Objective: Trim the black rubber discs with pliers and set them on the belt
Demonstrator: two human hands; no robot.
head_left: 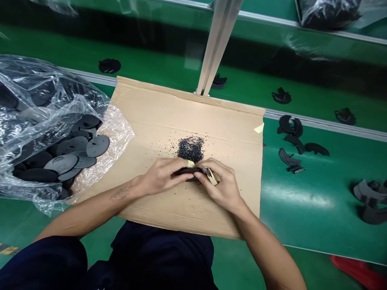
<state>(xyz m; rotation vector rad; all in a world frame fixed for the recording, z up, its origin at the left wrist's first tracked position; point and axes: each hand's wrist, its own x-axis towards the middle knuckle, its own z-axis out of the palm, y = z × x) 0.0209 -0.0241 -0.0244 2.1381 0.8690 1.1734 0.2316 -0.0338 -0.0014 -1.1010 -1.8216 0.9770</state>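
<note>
Both hands meet over a sheet of brown cardboard point(145, 117) and grip one dark disc-like part point(189, 173) between them. My left hand point(165, 173) pinches its left side, the thumb along the near edge and a pale wrap on one finger. At the right side, the fingers of my right hand point(222, 181) close round the part. Pale yellow wrapping with something dark and small by it shows at those fingers; what it is I cannot make out. Just beyond the hands lies a heap of black scraps point(191, 149), with crumbs scattered around it.
A clear plastic bag point(60, 104) at the left spills several black discs point(62, 163) onto the cardboard's edge. Curved black pieces point(290, 157) lie on the green bench point(302, 201) to the right. An upright metal post point(217, 44) stands behind the cardboard, before a green shelf.
</note>
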